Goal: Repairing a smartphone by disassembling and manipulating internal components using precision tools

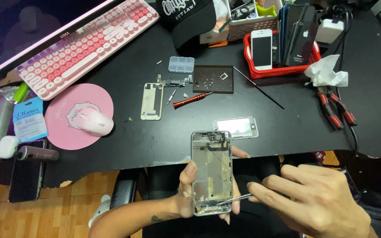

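Black surface (155, 136) behind. Right hand (318, 202), fingers pinched on tweezers (237, 199), tips touching lower edge of gutted phone frame (211, 172). Left hand (186, 189), fingers clamped around frame's sides, held upright below surface edge.

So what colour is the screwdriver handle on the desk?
Red, on the screwdriver lying beside the dark parts tray; head view.

The phone frame (211, 172) is bare silver, the desk (124, 136) black, and the keyboard (87, 44) pink and white. A pale pink mouse (94, 123) lies on a round pink mat (62, 128), the screwdriver (191, 101) has a red handle, and the basket (283, 70) is red
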